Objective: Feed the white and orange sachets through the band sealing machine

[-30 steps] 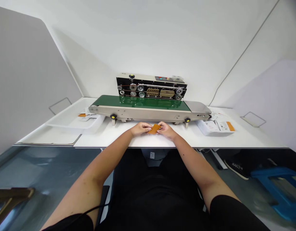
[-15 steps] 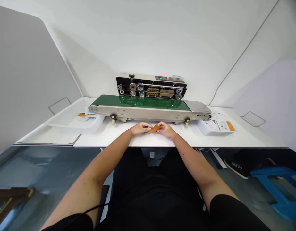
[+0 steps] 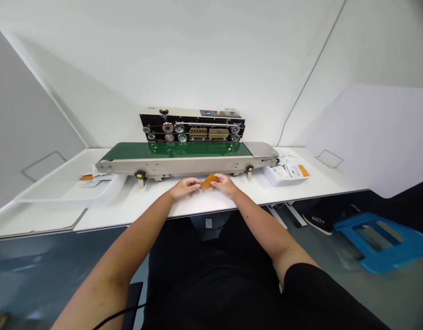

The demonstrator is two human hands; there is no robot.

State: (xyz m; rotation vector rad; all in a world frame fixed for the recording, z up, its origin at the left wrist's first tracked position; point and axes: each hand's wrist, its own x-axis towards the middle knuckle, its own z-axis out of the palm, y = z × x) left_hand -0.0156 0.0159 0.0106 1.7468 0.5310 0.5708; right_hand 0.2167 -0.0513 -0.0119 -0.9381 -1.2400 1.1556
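A small orange packet (image 3: 208,182) is held just above the white table, in front of the sealing machine's belt. My right hand (image 3: 225,184) is closed on its right side, thumb in front. At the packet's left corner, my left hand (image 3: 185,188) has thumb and fingertips drawn together in a loose pinch; how much of the corner lies between them is hard to see. Behind both hands stands the band sealer with its green conveyor belt (image 3: 184,150) and a black front of rollers (image 3: 179,128).
On the left, a translucent bin (image 3: 110,195) holds white and orange packets (image 3: 90,179). A smaller white bin (image 3: 283,180) of similar packets stands right of the conveyor. Grey partitions flank the white table (image 3: 156,208). A blue stool (image 3: 386,256) and a dark shoe (image 3: 317,223) are at lower right.
My view has turned to the right, so the scene sits further left. The orange packet now shows more of its face, and my left hand's fingers have drawn back to its edge.
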